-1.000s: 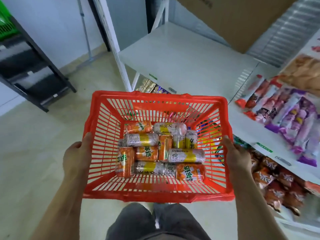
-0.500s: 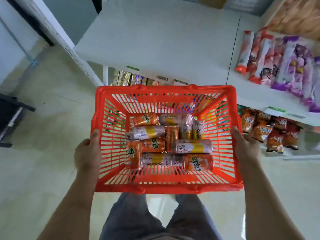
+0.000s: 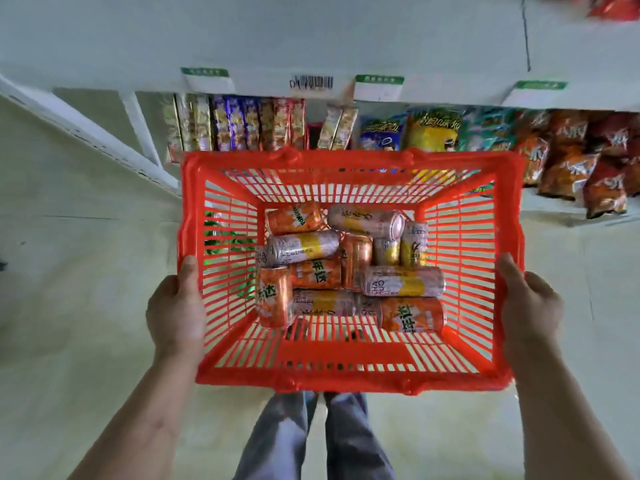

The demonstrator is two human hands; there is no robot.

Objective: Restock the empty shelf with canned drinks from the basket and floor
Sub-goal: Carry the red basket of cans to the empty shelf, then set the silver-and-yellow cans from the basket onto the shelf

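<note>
I hold a red plastic basket (image 3: 349, 379) in front of me, above the floor. My left hand (image 3: 176, 308) grips its left rim, thumb on top. My right hand (image 3: 528, 303) grips its right rim the same way. Several canned drinks (image 3: 349, 268) lie jumbled on the basket's bottom, some orange, some silver with yellow bands. The empty white shelf (image 3: 277, 32) spans the top of the view, just beyond the basket's far rim, with price tags along its front edge.
Below the empty shelf sits a lower shelf with boxed snacks (image 3: 239, 123) on the left and chip bags (image 3: 571, 157) on the right. A white shelf upright (image 3: 142, 128) stands at the left. Pale floor (image 3: 79, 271) lies under the basket, my legs (image 3: 318, 438) below it.
I have stepped closer to the shelf and my view has tilted down. The basket, still held in both hands, now sits right at the shelf's front edge; the lower shelf's snacks have come into view.
</note>
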